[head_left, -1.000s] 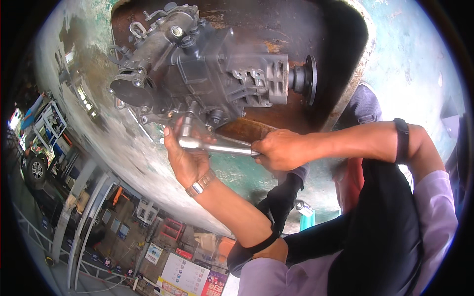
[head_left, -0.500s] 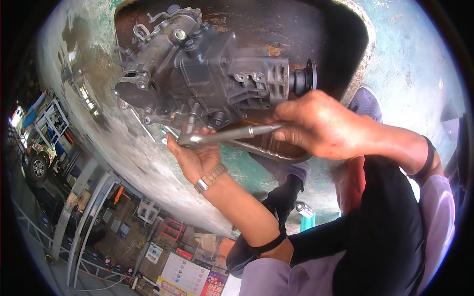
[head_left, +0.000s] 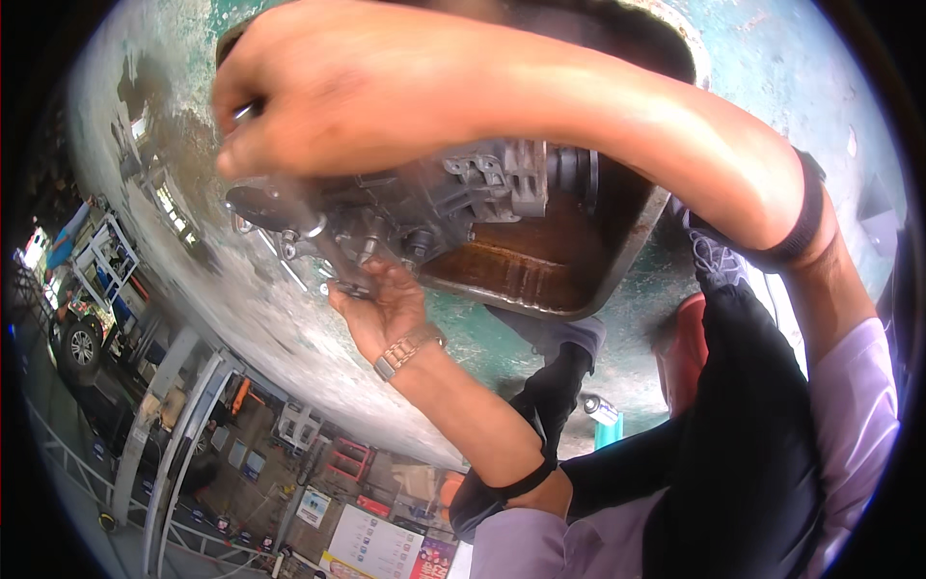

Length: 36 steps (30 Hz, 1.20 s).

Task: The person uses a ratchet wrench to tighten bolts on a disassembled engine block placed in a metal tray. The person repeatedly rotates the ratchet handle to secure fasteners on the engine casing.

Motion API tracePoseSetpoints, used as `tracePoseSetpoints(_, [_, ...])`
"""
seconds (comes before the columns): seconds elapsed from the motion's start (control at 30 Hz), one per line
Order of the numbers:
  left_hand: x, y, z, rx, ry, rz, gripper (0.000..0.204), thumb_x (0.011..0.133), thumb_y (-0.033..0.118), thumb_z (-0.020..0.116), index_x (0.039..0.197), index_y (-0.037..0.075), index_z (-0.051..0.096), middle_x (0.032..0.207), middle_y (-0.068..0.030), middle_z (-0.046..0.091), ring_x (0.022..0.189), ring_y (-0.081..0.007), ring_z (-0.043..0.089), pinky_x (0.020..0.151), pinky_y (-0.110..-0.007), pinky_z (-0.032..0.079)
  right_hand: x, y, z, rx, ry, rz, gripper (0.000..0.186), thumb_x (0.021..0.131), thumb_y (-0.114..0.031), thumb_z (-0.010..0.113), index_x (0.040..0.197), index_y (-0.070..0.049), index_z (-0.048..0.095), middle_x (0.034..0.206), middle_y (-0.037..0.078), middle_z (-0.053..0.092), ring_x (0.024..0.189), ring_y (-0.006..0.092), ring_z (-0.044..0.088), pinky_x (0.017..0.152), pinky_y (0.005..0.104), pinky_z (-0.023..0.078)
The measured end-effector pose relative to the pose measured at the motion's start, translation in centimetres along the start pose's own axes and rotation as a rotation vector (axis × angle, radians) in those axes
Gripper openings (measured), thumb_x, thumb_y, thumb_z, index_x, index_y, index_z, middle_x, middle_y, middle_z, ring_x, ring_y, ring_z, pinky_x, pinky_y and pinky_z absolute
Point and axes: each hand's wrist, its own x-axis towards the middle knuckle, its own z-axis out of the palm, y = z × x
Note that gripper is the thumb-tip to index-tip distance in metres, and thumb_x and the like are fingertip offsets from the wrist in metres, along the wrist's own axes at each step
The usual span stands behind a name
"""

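Cupping up from 6 o'clock, the left hand [head_left: 381,309] sits open-palmed with fingertips touching the underside of the grey cast gearbox housing [head_left: 434,198]; the housing rests in a rusty metal tray [head_left: 569,275] on the worn green floor [head_left: 289,338], so one slip could pinch those fingers against the casting. Right hand [head_left: 318,96] crosses close under the camera at 11 o'clock, blurred, closed on something thin and metallic I can't identify. It hides much of the housing, so a blind move could jab the left hand or tip the casting.
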Motion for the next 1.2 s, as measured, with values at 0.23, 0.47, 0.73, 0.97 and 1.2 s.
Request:
tracePoseSetpoints(0.23, [-0.7,-2.5,4.0,0.418,0.392,0.306,0.055,0.096,0.055,0.049,0.116,0.005,0.056,0.088,-0.009,0.062,0.074,-0.0216,0.06,0.063,-0.037,0.052,-12.0,-4.1,-5.3,0.432,-0.23,0.648,0.019,0.095,-0.019,0.063,0.09,-0.001,0.064,0.068,0.005,0.057,0.06,0.0147,0.053,0.056,0.0313,0.041])
tracePoseSetpoints(0.47, [-0.8,-1.3,2.2,0.704,0.124,0.3,0.064,0.094,0.055,0.056,0.122,-0.003,0.051,0.083,-0.0123,0.058,0.066,-0.0246,0.058,0.058,-0.04,0.053,-21.7,-8.7,4.1,0.478,-0.83,0.816,0.032,0.091,-0.026,0.064,0.076,0.002,0.06,0.068,0.023,0.062,0.062,0.0387,0.062,0.06,0.0474,0.05])
tracePoseSetpoints(0.73, [-1.2,0.1,1.7,0.822,0.035,0.303,0.062,0.09,0.053,0.061,0.119,-0.002,0.055,0.078,-0.0101,0.057,0.064,-0.0245,0.057,0.058,-0.042,0.051,-23.0,-9.3,10.4,0.63,-0.914,0.719,0.029,0.095,-0.026,0.056,0.096,0.003,0.059,0.08,0.027,0.063,0.084,0.0457,0.063,0.076,0.053,0.049])
tracePoseSetpoints(0.97, [-2.3,-0.8,2.6,0.577,0.176,0.247,0.061,0.091,0.056,0.057,0.123,0.004,0.053,0.075,-0.0075,0.053,0.065,-0.0252,0.054,0.067,-0.047,0.048,-20.4,-9.5,1.8,0.56,-0.727,0.822,0.022,0.089,-0.021,0.064,0.097,0.0,0.063,0.071,0.023,0.062,0.071,0.0423,0.062,0.065,0.051,0.047])
tracePoseSetpoints(1.2, [-1.6,-1.9,3.4,0.386,0.327,0.252,0.056,0.094,0.053,0.053,0.12,0.003,0.054,0.076,-0.0085,0.057,0.069,-0.0216,0.058,0.066,-0.043,0.05,-15.6,-8.2,-3.5,0.587,-0.397,0.809,0.021,0.086,-0.015,0.066,0.097,0.002,0.063,0.073,0.023,0.063,0.072,0.0434,0.062,0.065,0.0496,0.049])
